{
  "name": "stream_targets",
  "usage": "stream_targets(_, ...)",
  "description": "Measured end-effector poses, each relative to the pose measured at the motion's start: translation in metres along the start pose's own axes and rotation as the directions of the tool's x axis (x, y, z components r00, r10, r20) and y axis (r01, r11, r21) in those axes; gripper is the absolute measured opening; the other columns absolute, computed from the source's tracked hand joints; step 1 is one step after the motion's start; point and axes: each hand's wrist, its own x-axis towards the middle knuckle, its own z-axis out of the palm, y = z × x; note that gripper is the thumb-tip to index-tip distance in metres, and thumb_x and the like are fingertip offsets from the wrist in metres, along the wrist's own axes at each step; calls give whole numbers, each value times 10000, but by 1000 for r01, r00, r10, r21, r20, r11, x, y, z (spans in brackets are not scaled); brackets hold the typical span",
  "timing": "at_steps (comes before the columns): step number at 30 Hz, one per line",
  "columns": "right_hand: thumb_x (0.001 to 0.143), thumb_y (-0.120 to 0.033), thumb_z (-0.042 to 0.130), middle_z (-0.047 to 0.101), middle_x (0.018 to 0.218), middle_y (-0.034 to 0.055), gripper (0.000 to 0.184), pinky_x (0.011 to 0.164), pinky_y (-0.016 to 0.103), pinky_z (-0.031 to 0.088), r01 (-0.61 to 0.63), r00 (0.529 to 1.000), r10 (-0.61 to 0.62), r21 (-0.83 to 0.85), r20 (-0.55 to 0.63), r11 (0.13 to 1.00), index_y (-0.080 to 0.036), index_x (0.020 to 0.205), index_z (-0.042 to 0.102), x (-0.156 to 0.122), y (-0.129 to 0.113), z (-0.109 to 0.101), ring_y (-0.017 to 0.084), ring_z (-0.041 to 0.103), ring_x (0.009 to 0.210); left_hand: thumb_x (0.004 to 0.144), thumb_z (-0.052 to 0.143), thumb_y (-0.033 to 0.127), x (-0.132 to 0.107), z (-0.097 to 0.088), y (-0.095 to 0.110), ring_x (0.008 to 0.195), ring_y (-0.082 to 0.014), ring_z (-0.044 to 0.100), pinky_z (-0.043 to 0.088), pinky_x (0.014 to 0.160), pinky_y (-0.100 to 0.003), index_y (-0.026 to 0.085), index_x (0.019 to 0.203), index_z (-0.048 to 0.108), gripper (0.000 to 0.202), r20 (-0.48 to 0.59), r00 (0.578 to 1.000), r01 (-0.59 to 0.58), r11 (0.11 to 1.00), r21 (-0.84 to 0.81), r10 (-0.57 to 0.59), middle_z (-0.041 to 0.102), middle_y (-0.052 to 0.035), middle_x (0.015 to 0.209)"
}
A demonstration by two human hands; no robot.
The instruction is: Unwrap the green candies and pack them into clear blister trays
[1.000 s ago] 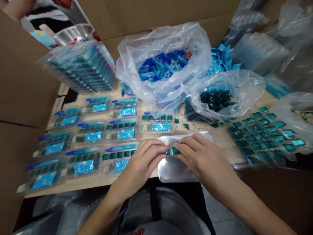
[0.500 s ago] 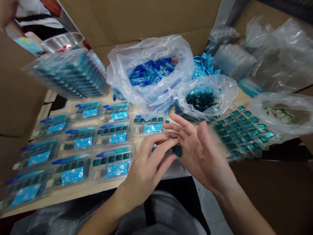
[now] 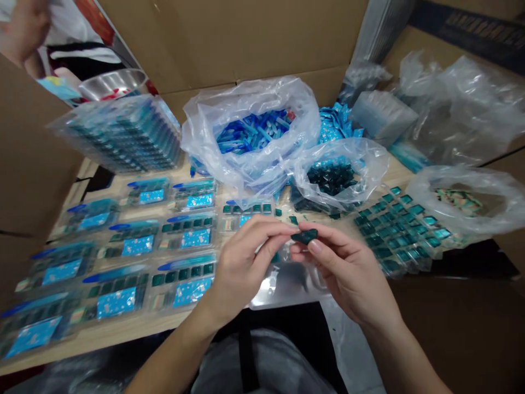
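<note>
Between my two hands, above the table's front edge, is a dark green glossy piece (image 3: 305,236). My right hand (image 3: 353,273) pinches it between thumb and fingers. The fingertips of my left hand (image 3: 244,262) are pressed together at its left end. Below them lies a clear plastic tray (image 3: 279,290), partly hidden by my hands. Left of my hands, several clear packs (image 3: 194,290) lie in rows, with a blue pen, dark green squares and a blue patterned packet in each. Another such pack (image 3: 232,209) sits just behind my left hand.
Behind stand a plastic bag (image 3: 197,137) of blue pens and a smaller bag (image 3: 377,164) of dark green pieces. Green squares (image 3: 404,224) lie in rows at right, beside another open bag (image 3: 500,200). Stacked packs (image 3: 123,131), a metal bowl (image 3: 112,82) and another person's hand (image 3: 24,33) are at left.
My right hand has turned from an open palm to a pinch on the dark green piece. Both hands have come together, and more of the clear tray below shows.
</note>
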Motion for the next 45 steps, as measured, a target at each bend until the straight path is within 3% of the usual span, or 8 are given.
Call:
stream_targets(5,768,-242,803,791,796,-29,156,728,191,625,26,993,-17,74,-113,997,-276,917,774,4,-2,-7,94,752,688,962,516,77,17,12,-1,915,-136,641,530,821,-249,194,1048,621,179,91,996,-13,1000,-27,16,670,-23,955)
stream_targets(11,764,-239,817,757,697,-61,113,677,167,627,198,922,-186,0,-340,980,-291,847,761,6,-12,-35,92,742,643,952,490,66,32,8,-19,857,-139,627,515,772,-247,165,1042,622,188,60,998,-31,978,208,19,637,-32,920)
stream_targets(17,660,-305,889,789,738,-41,205,706,127,612,113,945,-90,54,-316,992,-275,837,789,7,-18,-40,98,762,687,950,468,72,56,19,-60,1009,-208,678,550,864,-349,177,1068,679,264,459,887,-40,981,191,-53,730,-62,1048)
stream_targets(24,694,-259,867,797,768,-51,156,694,108,604,-7,988,50,279,-148,960,-271,827,787,6,-16,-25,81,758,694,950,560,112,45,18,-16,968,-132,650,526,885,-257,153,1021,637,112,232,961,-148,989,-25,150,696,-48,996)
stream_targets(31,719,-193,847,799,864,-84,140,783,99,585,-19,999,29,318,-29,948,-283,796,773,6,-14,-19,58,750,794,947,592,153,29,11,-1,921,-117,676,555,812,-220,185,1075,619,134,237,969,-46,990,-132,77,713,-23,989)
stream_targets(36,733,-244,843,796,892,-65,140,818,122,581,-21,999,29,288,-26,958,-285,851,781,5,-11,-16,65,745,803,986,517,160,26,11,-2,870,-145,673,561,777,-271,194,1019,612,106,205,966,-167,985,43,155,711,-28,923)
stream_targets(41,657,-243,893,782,825,-60,197,765,107,578,21,987,25,276,-162,961,-275,812,776,2,-10,-18,64,736,747,1011,457,178,29,9,0,712,-154,594,510,671,-281,180,861,566,186,242,934,-323,908,268,261,646,-16,764)
stream_targets(45,594,-223,924,765,760,-69,246,660,107,588,23,970,51,294,-239,956,-270,782,772,2,-15,-24,64,725,638,1017,420,143,39,8,-17,752,-156,628,528,690,-277,169,938,603,201,270,934,-307,911,274,233,682,-30,816)
